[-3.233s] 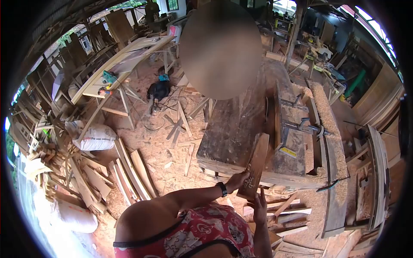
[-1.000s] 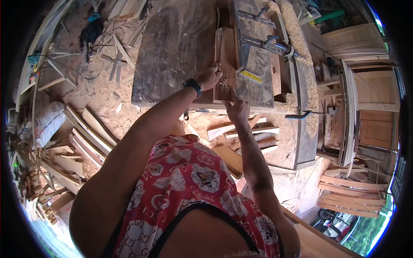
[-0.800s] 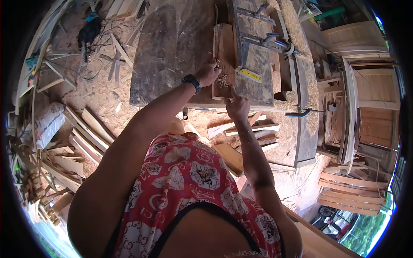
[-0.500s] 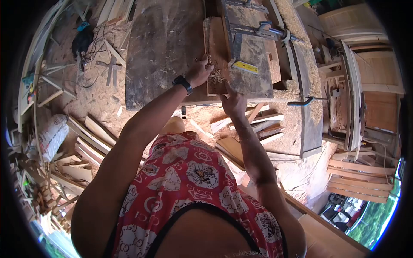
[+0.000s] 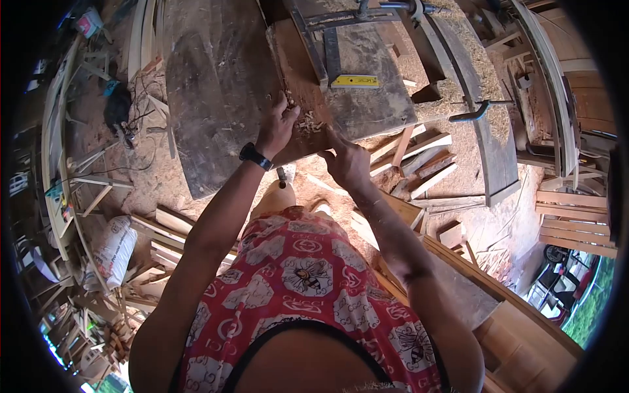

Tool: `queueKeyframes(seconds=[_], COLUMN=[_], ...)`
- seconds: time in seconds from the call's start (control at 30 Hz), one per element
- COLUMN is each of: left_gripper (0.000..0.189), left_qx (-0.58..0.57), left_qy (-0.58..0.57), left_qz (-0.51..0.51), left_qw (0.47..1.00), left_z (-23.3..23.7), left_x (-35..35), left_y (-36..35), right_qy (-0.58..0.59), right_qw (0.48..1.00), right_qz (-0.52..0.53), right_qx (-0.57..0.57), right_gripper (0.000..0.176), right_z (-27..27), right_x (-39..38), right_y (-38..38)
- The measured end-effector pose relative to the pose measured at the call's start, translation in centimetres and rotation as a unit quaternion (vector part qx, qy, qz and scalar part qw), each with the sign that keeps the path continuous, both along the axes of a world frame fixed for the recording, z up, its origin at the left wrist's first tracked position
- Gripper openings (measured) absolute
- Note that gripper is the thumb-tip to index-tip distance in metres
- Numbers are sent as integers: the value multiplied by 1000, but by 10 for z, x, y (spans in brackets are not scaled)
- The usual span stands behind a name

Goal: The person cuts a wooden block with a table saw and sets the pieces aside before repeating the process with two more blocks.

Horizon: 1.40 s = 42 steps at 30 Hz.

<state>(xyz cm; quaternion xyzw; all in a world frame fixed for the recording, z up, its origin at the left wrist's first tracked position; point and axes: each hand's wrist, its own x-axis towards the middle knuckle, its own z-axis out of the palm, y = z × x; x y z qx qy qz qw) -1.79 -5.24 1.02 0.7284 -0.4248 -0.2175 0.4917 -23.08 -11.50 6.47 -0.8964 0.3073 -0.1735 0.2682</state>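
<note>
A reddish-brown wooden board (image 5: 303, 75) lies lengthwise on the dark workbench (image 5: 219, 78), with curled wood shavings (image 5: 310, 123) near its close end. My left hand (image 5: 276, 131), a black watch on its wrist, is at the board's left edge. Its fingers are curled and pinched together over the edge; what they hold, if anything, is too small to make out. At the near right corner of the board, my right hand (image 5: 348, 164) grips the end, its other fingers partly hidden. A try square with a yellow stock (image 5: 356, 81) lies just right of the board.
A bar clamp (image 5: 393, 8) rests at the bench's far side. Another clamp with a blue handle (image 5: 470, 112) sits on a sawdust-covered plank at right. Wood offcuts (image 5: 426, 157) and sawdust cover the ground. A white sack (image 5: 113, 252) stands at left.
The view has shifted, so the bench and board appear farther left. Both hands remain at the board's near end; the left fingers stay at its left edge and the right hand keeps its corner grip.
</note>
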Motion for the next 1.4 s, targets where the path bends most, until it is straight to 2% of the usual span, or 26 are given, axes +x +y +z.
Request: queueKeyframes(seconds=[0.23, 0.3, 0.37, 0.4, 0.43, 0.67, 0.73, 0.87, 0.93, 1.0, 1.23, 1.3, 1.33, 1.4], left_gripper=[56, 58, 59, 60, 63, 64, 58, 51, 44, 42, 35, 35, 34, 35], left_qx=[23, 47, 65, 86, 66, 65, 73, 25, -26, -8, 25, 25, 28, 13], left_qy=[11, -73, -75, -79, -45, -32, -41, -85, -225, -211, -177, -202, -229, -213], left_qz=[29, 38, 53, 48, 38, 29, 29, 39, 12, 14, 11, 11, 12, 22], left_qw=[999, 996, 994, 992, 996, 997, 996, 995, 974, 977, 984, 979, 973, 977], left_z=[5, -11, 5, 14, 11, 18, 15, 5, 4, 4, -3, 3, 5, -1], left_x=[-2, 5, 2, 2, 6, 24, 27, 39, 45, 49, 74, 77, 80, 82], left_y=[0, -2, -2, -3, -4, -13, -17, -24, -25, -29, -51, -50, -49, -52], right_qy=[-12, -20, 6, 6, -9, -19, -35, 10, 10, 64, 42, 164, 163, 263], right_qw=[1000, 999, 1000, 999, 999, 996, 992, 994, 993, 992, 991, 982, 982, 944], right_qz=[17, 38, 12, 31, 28, 53, 67, 64, 68, 55, 55, 37, 39, 45], right_qx=[-12, -25, -12, -18, -24, -70, -100, -89, -98, -94, -116, -85, -87, -196], right_gripper=[56, 56, 55, 55, 56, 54, 56, 58, 59, 58, 57, 58, 58, 60], right_z=[0, 3, 9, 8, 2, -3, -6, -14, -13, -7, -7, 6, 21, 50], right_x=[3, 8, 13, 16, 18, 32, 36, 41, 46, 52, 74, 81, 86, 95], right_y=[-4, -6, -6, -7, -9, -20, -25, -32, -35, -35, -47, -45, -41, -30])
